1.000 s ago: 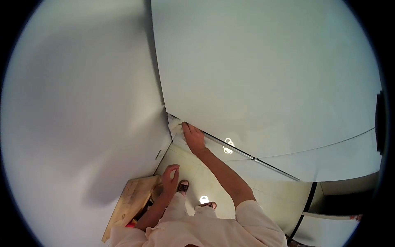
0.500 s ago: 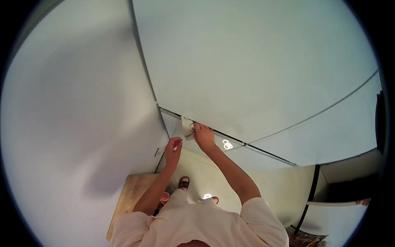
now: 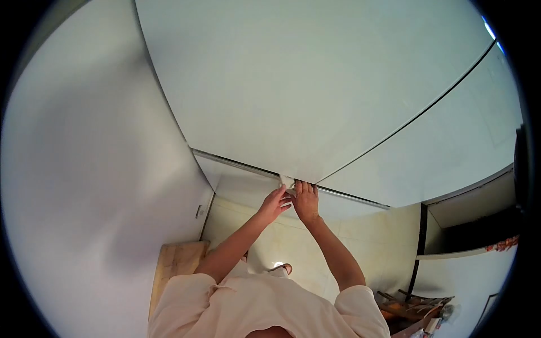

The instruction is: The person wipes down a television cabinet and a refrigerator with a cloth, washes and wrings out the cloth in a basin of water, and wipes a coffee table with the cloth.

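Note:
A crumpled white cloth sits at the dark edge strip along the glossy white cabinet front. My right hand presses it there, fingers together over the edge and partly hiding it. From the left, my left hand reaches in and grips the cloth's lower end with its fingertips, the other fingers curled loosely below. Both hands are close together, near where a vertical seam meets the strip.
To the left stands a plain white panel, with a wooden board below it. At right are an open shelf and a pile of assorted items. Pale floor tiles lie beneath my arms.
My right hand and the cloth have shifted right along the strip. My left hand, apart from the cloth before, has come up to it. The view has also shifted.

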Demonstrator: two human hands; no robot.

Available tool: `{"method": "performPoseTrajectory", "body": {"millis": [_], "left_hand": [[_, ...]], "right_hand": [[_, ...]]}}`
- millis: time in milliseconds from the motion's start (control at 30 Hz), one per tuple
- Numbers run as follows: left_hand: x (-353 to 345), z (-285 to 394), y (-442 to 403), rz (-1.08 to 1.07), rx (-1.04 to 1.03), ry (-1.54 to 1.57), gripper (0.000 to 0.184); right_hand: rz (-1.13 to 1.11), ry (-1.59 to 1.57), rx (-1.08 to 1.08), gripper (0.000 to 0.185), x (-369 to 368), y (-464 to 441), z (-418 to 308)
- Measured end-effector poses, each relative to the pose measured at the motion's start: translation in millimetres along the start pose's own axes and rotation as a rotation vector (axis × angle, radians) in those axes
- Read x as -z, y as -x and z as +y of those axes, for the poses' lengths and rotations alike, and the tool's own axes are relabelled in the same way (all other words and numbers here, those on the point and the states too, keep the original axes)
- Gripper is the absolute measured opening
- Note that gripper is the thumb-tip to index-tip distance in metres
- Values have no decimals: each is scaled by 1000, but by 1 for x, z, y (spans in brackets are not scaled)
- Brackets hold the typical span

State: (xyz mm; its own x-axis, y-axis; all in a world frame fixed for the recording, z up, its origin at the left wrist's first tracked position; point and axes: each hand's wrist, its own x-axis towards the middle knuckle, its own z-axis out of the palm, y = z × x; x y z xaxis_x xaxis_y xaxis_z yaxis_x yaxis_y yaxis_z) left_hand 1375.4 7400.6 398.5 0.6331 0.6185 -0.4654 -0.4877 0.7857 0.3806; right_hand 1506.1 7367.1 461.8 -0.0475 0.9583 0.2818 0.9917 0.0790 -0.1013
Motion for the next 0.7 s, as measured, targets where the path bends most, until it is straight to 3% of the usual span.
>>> {"method": "performPoseTrajectory", "body": {"millis": [100, 233, 300, 433, 533, 567, 700], "left_hand": [[-16, 10, -19, 119, 127, 381, 35], [7, -14, -46, 165, -26, 426, 27], [17, -26, -35, 164, -74, 217, 29], [36, -40, -8, -10, -149, 97, 35], [27, -27, 31, -150, -180, 110, 40], [23, -23, 39, -194, -184, 124, 42], [15, -16, 63, -274, -186, -5, 46]], "right_hand": [[75, -163, 10, 48, -20, 4, 15], [176, -330, 46, 43, -10, 21, 6], [146, -347, 39, 41, -7, 41, 2], [50, -628, -210, 37, 0, 87, 0], [173, -887, -396, 33, 30, 104, -9], [160, -1076, -546, 29, 31, 113, -7], [55, -1503, -793, 37, 54, 118, -13]]}}
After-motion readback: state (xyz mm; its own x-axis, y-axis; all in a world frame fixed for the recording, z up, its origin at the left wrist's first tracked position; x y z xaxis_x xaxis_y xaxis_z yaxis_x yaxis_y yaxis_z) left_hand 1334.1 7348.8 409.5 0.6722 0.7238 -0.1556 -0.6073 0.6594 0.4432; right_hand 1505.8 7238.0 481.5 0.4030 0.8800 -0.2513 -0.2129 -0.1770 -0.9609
